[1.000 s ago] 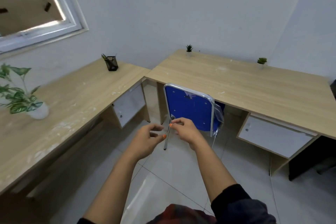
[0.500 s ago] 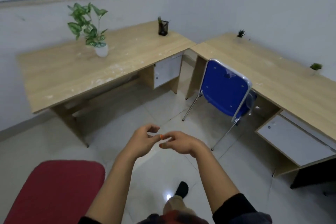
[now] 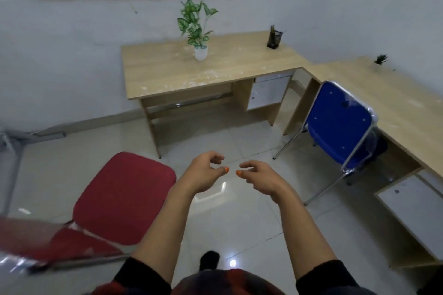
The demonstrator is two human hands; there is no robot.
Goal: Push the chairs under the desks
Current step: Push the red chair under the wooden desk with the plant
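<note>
Left hand [image 3: 206, 175] and right hand [image 3: 260, 178] side by side over the floor [image 3: 239, 141], each grip loosely curled, holding nothing, red chair [image 3: 124, 196] at 9 o'clock clear of the counter [image 3: 203, 72], blue chair [image 3: 340, 124] at 2 o'clock, backrest towards camera, seat under the right counter [image 3: 405, 105].

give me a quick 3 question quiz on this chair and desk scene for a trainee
1. True or false: the red chair is already pushed under the desk by the window.
2. Which chair has its seat under a desk? A) red B) blue C) neither
3. What do the left hand and right hand hold?

Key
1. False: it stands out on the floor, apart from that desk.
2. B: the blue chair sits at the right desk.
3. Nothing; both hang loosely curled.
</note>
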